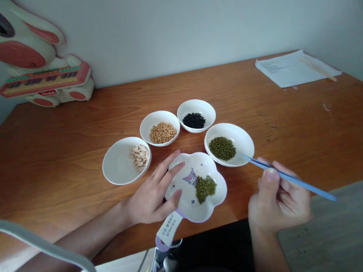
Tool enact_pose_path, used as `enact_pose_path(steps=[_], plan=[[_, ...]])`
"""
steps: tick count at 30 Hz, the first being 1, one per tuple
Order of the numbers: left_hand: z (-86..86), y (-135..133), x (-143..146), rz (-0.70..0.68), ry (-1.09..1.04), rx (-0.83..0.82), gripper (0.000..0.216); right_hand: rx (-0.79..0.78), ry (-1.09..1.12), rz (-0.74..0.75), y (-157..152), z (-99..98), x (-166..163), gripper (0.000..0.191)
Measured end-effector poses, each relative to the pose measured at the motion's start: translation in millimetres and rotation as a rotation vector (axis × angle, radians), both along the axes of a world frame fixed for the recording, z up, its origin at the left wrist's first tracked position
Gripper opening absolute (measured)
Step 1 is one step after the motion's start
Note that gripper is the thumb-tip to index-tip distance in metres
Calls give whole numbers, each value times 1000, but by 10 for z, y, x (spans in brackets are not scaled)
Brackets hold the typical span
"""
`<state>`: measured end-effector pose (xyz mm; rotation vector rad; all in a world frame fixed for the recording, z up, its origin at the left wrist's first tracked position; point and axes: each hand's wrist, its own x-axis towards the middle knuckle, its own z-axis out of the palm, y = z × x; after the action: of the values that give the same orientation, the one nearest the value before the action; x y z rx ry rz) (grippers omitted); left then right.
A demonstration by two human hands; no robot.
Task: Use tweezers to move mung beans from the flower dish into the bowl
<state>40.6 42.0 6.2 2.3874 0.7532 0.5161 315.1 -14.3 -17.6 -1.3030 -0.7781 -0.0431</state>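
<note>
On the wooden table [276, 120]: an arc ran from left bowl [118, 162] with pale flat seeds [140, 157], to second bowl [145, 124] with tan beans [162, 132], third bowl [209, 111] with black beans [194, 120], and right bowl [244, 141]
Right hand [276, 204]: thumb and fingers clamped on blue tweezers [305, 185]
Tweezers: tips inside the right bowl; long axis slanted down rightward past the hand; whether the tips were apart or together, I cannot tell
Green beans [222, 148]: heaped in the right bowl, just left of the tips; the right hand was nearer; contact unclear
Left hand [153, 192]: fingers spread apart, over the left side of a flower-shaped dish [187, 209]
Dish: near side of the right bowl; a smaller green pile [205, 188] lay right of its middle, nearer the person than the tips
</note>
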Motion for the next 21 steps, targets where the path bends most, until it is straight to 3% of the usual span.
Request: enact_pose_path(steps=[8,15,21], plan=[[19,2,5,-3,-20,1,78,-78,57,256,-103,-52,107,9],[18,13,-2,-15,-18,-1,76,-52,-144,510,-87,-36,183,12],[19,14,1,-12,-23,-15,79,-146,-184,619,-130,12,206,16]])
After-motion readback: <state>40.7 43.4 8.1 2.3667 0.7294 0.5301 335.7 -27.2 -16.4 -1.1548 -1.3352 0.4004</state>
